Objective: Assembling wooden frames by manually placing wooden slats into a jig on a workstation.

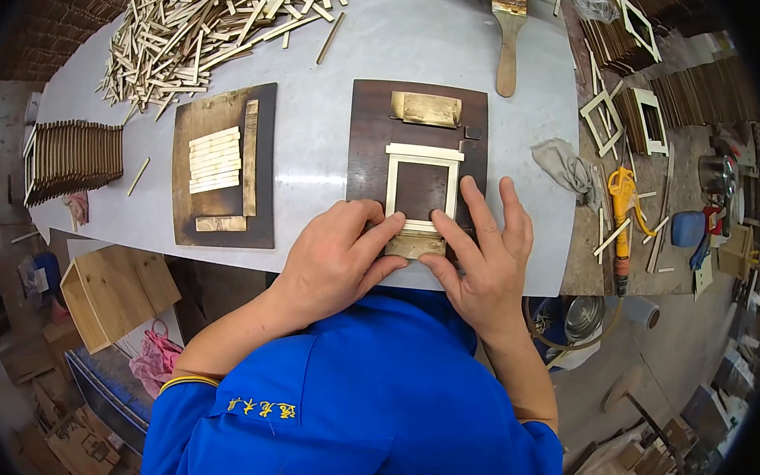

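Observation:
A small frame of pale wooden strips (425,153) lies on a dark brown board (367,124) in front of me. My left hand (329,252) has thumb and index finger at the frame's lower left corner, its other fingers curled. At the lower right corner, my right hand (490,269) presses with thumb and index finger while its other fingers stretch upward. Both hands touch the frame's bottom strip and the worn wooden block (414,245) below it. Another worn block (426,109) sits on the board above the frame.
Left of it, a second board (228,215) with edge blocks bears short strips (215,159). Beyond lie a heap of loose strips (177,43) and a flat brush (510,44). A frame stack (75,159) stands far left; a cloth (562,168) and yellow tool (621,192) lie right.

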`<act>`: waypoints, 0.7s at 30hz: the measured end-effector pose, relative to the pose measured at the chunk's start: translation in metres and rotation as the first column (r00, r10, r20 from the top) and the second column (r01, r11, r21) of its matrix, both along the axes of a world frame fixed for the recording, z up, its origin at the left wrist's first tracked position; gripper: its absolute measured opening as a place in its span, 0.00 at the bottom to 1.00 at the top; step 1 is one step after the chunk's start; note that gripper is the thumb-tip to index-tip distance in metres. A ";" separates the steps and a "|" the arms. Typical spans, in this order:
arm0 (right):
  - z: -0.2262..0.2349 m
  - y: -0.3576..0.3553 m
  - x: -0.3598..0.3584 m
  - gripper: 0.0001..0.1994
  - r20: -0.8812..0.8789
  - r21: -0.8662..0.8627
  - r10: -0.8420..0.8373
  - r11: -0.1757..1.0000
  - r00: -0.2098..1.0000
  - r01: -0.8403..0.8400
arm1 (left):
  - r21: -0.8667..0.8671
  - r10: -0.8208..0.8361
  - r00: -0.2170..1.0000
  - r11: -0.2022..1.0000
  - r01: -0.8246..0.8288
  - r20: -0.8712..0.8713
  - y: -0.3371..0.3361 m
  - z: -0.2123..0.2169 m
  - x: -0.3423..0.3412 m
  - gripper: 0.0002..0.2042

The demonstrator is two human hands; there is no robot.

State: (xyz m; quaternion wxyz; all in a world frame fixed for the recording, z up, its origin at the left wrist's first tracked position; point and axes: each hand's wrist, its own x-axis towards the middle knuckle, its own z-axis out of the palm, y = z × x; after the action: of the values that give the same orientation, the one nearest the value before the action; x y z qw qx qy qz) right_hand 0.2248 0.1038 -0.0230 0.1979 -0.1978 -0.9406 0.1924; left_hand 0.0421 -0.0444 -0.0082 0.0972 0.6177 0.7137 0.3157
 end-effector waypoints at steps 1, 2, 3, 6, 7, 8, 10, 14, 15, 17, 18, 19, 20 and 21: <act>-0.001 0.000 0.001 0.23 0.000 -0.016 0.011 1.000 1.000 -0.011 | -0.019 -0.011 1.000 1.000 0.011 0.015 0.000 0.001 -0.002 0.21; -0.002 0.001 0.001 0.24 -0.001 -0.032 0.022 0.999 1.000 -0.022 | -0.037 -0.021 0.999 0.999 0.023 0.029 0.000 0.002 -0.003 0.21; -0.003 0.001 0.002 0.24 -0.002 -0.047 0.034 0.998 0.999 -0.034 | -0.054 -0.031 0.999 0.998 0.034 0.043 0.000 0.004 -0.006 0.21; -0.001 0.004 0.002 0.24 -0.025 -0.108 0.053 0.993 0.998 -0.056 | -0.067 -0.031 0.996 0.997 0.036 0.080 0.001 0.008 -0.013 0.21; 0.001 0.006 0.002 0.24 -0.042 -0.156 0.058 0.986 0.997 -0.064 | -0.065 -0.023 0.994 0.997 0.030 0.106 0.002 0.009 -0.017 0.22; 0.002 0.008 0.002 0.24 -0.060 -0.204 0.062 0.976 0.996 -0.073 | -0.062 -0.015 0.991 0.998 0.023 0.132 0.004 0.010 -0.021 0.22; 0.006 0.014 0.001 0.24 -0.080 -0.246 0.067 0.965 0.995 -0.085 | -0.056 -0.007 0.988 0.998 0.015 0.155 0.011 0.010 -0.030 0.22; 0.015 0.044 -0.016 0.24 -0.120 -0.370 0.079 0.921 0.990 -0.118 | 0.122 0.046 0.999 0.991 -0.046 0.006 0.041 0.002 -0.048 0.23; 0.013 0.052 -0.020 0.24 -0.121 -0.370 0.078 0.922 0.990 -0.118 | 0.122 0.045 0.999 0.991 -0.045 0.004 0.047 0.000 -0.051 0.23; 0.003 0.070 -0.030 0.23 -0.139 -0.392 0.137 0.902 0.981 -0.181 | 0.106 0.001 1.000 0.994 0.000 -0.004 0.057 -0.003 -0.054 0.23; -0.001 0.077 -0.033 0.23 -0.146 -0.403 0.165 0.891 0.975 -0.211 | 0.097 -0.023 1.000 0.995 0.023 -0.006 0.062 -0.005 -0.055 0.23; -0.004 0.081 -0.036 0.23 -0.154 -0.414 0.192 0.878 0.969 -0.240 | 0.087 -0.046 0.999 0.995 0.047 -0.008 0.065 -0.005 -0.056 0.22; -0.006 0.083 -0.039 0.23 -0.153 -0.416 0.193 0.877 0.969 -0.240 | 0.087 -0.046 0.999 0.995 0.046 -0.006 0.067 -0.006 -0.056 0.22; -0.008 0.085 -0.041 0.23 -0.161 -0.412 0.207 0.874 0.965 -0.257 | 0.083 -0.048 0.999 0.995 0.049 -0.021 0.070 -0.006 -0.056 0.22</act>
State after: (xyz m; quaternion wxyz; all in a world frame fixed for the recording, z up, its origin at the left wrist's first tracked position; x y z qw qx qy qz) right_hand 0.1837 0.1888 -0.0308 0.1773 -0.1110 -0.8793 0.4279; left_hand -0.0141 0.0251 -0.0141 0.0721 0.6413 0.6855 0.3371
